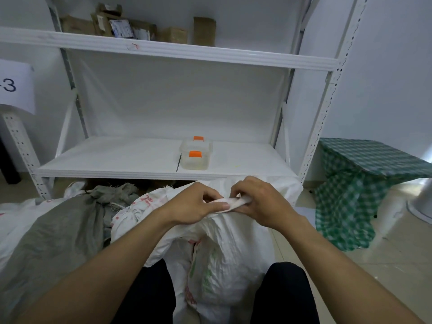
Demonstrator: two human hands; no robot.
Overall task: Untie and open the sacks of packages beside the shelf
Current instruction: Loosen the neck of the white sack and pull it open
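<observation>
A white woven sack [224, 258] with green and red print stands between my knees, in front of the white shelf [163, 169]. Its gathered neck [233, 203] is twisted into a short roll at the top. My left hand [194, 206] pinches the near end of that roll with thumb and fingers. My right hand [259, 202] grips the other end, fingers curled over it. A grey sack [60, 232] with a knotted top lies to the left, and another white sack [131, 213] with red print sits between them.
A clear plastic box [196, 153] with orange clasps sits on the lower shelf board. Cardboard parcels [131, 29] crowd the upper board. A green checked cloth [364, 188] drapes over something at the right. A paper sign [14, 86] hangs at the left.
</observation>
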